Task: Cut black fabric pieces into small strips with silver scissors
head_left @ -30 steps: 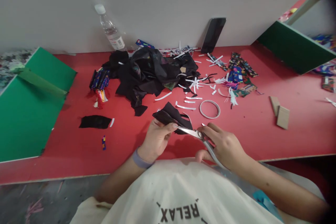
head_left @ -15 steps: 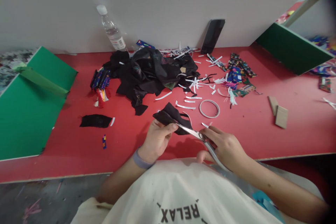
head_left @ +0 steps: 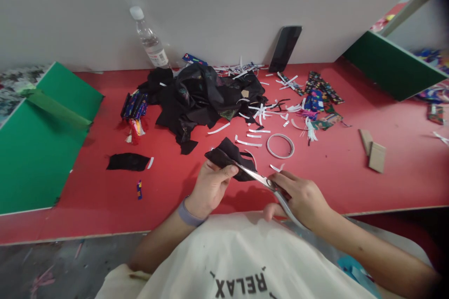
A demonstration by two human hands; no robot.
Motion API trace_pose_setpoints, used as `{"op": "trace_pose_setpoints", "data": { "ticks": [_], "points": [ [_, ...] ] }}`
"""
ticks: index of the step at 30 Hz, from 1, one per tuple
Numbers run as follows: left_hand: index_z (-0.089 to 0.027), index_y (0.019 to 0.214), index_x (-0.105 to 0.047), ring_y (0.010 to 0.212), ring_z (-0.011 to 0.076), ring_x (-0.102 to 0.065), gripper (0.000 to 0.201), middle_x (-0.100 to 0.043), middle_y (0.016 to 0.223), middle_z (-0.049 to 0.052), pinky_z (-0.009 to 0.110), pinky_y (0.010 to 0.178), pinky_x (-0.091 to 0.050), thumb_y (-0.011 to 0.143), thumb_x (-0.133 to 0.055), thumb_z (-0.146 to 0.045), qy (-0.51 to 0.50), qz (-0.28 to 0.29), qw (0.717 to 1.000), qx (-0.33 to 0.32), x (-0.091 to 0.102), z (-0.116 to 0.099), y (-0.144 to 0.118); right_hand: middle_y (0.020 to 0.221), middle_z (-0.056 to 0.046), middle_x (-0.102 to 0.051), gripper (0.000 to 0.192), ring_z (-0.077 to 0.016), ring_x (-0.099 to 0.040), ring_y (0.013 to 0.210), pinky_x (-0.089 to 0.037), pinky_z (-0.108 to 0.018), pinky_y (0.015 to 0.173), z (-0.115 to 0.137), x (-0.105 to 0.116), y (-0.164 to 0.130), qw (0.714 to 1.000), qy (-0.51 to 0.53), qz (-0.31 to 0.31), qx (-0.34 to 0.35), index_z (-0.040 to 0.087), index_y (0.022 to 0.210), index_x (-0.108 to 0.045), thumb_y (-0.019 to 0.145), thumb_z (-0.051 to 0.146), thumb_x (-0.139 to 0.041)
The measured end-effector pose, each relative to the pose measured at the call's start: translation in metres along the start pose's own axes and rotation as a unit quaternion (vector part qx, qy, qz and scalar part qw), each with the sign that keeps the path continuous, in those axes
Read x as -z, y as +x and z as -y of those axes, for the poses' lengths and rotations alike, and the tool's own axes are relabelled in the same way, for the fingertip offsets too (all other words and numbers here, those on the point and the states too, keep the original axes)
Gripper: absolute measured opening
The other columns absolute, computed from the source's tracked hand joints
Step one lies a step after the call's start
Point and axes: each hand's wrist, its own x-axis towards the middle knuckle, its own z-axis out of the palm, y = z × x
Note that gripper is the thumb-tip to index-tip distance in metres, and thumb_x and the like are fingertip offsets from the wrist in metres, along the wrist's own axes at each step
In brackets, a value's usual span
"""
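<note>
My left hand [head_left: 210, 187] pinches a folded piece of black fabric [head_left: 228, 155] just above the red table [head_left: 105, 196]. My right hand [head_left: 301, 196] grips metal scissors [head_left: 261, 179] by the handles. The blades point left and reach into the lower edge of the black fabric, close to my left thumb. A grey band sits on my left wrist.
A heap of black cloth [head_left: 203, 98] lies behind, with white paper strips [head_left: 252, 135], a tape ring [head_left: 279, 145] and patterned fabric scraps [head_left: 319, 98]. A water bottle [head_left: 150, 42] and a phone [head_left: 285, 49] lean at the wall. Green boards [head_left: 38, 140] flank both sides; cardboard pieces [head_left: 375, 152] lie right.
The scissors and my right hand have shifted slightly right and down, the blades angled a little more steeply into the fabric. My left hand keeps its hold.
</note>
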Motion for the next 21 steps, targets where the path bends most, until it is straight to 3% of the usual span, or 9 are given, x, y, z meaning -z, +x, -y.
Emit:
{"op": "trace_pose_setpoints", "data": {
  "ticks": [12, 21],
  "points": [
    [-0.019, 0.064, -0.068, 0.061, 0.0084, -0.056, 0.018, -0.063, 0.061, -0.004, 0.021, 0.065, -0.046, 0.055, -0.084, -0.016, 0.013, 0.009, 1.000, 0.002, 0.0056, 0.0077, 0.0022, 0.068, -0.001, -0.055, 0.042, -0.0121, -0.052, 0.047, -0.034, -0.023, 0.044, 0.0019, -0.0005, 0.0054, 0.999, -0.006, 0.025, -0.029, 0.017, 0.083, -0.058, 0.079, 0.059, -0.057],
    [-0.018, 0.064, -0.068, 0.062, 0.0086, -0.057, 0.021, -0.065, 0.062, -0.004, 0.021, 0.066, -0.046, 0.053, -0.085, -0.017, 0.007, 0.002, 1.000, 0.005, 0.0053, 0.0063, 0.0022, 0.066, -0.001, -0.054, 0.042, -0.0129, -0.051, 0.047, -0.033, -0.023, 0.044, 0.0015, -0.0022, 0.0059, 1.000, -0.010, 0.017, -0.014, 0.016, 0.082, -0.058, 0.081, 0.058, -0.055]
  ]
}}
